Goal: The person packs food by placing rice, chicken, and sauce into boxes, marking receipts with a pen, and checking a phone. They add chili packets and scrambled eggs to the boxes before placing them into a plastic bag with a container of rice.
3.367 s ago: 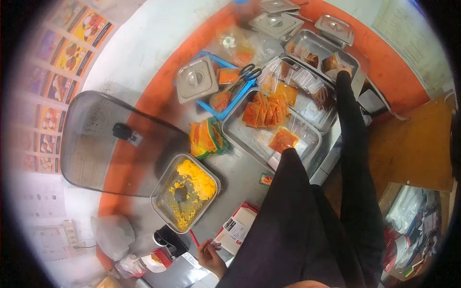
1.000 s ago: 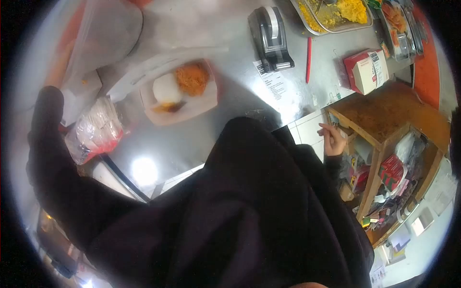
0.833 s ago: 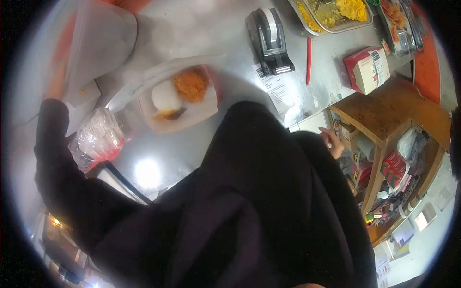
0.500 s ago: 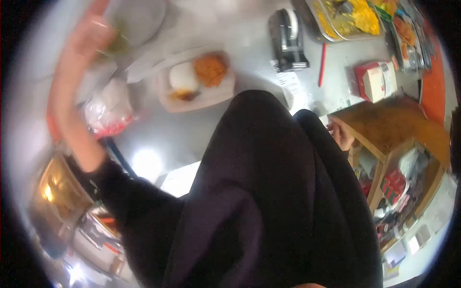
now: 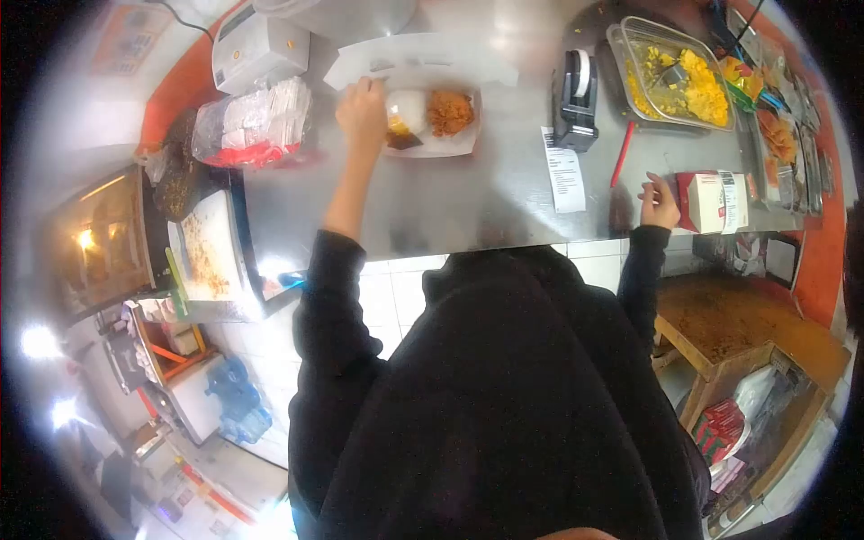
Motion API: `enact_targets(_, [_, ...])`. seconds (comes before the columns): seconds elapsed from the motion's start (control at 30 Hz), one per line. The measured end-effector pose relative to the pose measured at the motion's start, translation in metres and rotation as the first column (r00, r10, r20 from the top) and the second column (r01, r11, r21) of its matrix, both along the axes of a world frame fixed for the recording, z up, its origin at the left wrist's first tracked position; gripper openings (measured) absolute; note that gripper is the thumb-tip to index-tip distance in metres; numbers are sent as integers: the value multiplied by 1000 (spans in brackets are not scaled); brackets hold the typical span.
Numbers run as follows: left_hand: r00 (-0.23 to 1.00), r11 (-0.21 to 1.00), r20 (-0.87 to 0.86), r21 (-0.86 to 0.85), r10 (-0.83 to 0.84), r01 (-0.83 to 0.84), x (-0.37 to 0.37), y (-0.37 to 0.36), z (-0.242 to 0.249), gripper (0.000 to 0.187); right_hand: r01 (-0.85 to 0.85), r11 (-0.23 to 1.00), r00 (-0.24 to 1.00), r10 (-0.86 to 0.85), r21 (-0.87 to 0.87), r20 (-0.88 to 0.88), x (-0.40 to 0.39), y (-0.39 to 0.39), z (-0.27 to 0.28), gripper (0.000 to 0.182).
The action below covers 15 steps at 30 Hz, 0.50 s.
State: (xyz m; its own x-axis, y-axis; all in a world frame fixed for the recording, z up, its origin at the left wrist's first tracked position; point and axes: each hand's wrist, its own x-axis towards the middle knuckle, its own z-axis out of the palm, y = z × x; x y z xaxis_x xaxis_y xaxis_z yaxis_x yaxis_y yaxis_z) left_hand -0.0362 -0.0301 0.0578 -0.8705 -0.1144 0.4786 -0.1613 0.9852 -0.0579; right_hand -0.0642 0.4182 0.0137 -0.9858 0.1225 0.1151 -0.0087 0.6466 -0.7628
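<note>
A paper food box (image 5: 436,147) lies with its lid up on the steel counter. In it are a white mound of rice (image 5: 407,112), a brown crispy fried piece (image 5: 451,112) and a yellow-brown portion (image 5: 401,135). Over the box's left edge is my left hand (image 5: 363,115), fingers pinched together; whatever they hold is hidden. My right hand (image 5: 660,203) hovers by the counter's front edge with loosely curled, parted fingers and nothing in them. Just right of it stands a closed red-and-white box (image 5: 715,202) with a paper slip on it.
A black tape dispenser (image 5: 576,103) stands beside a printed receipt (image 5: 564,175) and a red pen-like stick (image 5: 623,155). Behind them sits a clear tray (image 5: 634,85) of yellow food. At left are bagged packets (image 5: 256,126), a white carton (image 5: 259,49) and a stained cutting board (image 5: 207,243).
My left hand has come from the far upper left, near something green, to the food box. My right hand has risen from below the counter edge to beside the closed box. The view has shifted.
</note>
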Motion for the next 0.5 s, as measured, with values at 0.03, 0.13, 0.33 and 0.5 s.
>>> enact_targets(0.03, [979, 992, 161, -5, 124, -124, -2, 0, -7, 12, 27, 1000, 999, -27, -4, 23, -6, 2, -8, 18])
enact_targets(0.13, [913, 993, 391, -43, 114, -106, -15, -38, -59, 18, -6, 968, 998, -9, 251, 60, -23, -8, -24, 33])
enact_targets(0.33, [906, 839, 417, 464, 77, -284, 0, 35, 39, 27, -287, 809, 935, 121, 512, 333, -42, -30, -1, 38])
enact_targets(0.5, [948, 782, 106, 597, -301, 182, 59, 189, -5, 27, 7, 639, 785, 473, -769, 400, -25, -32, 5, 1])
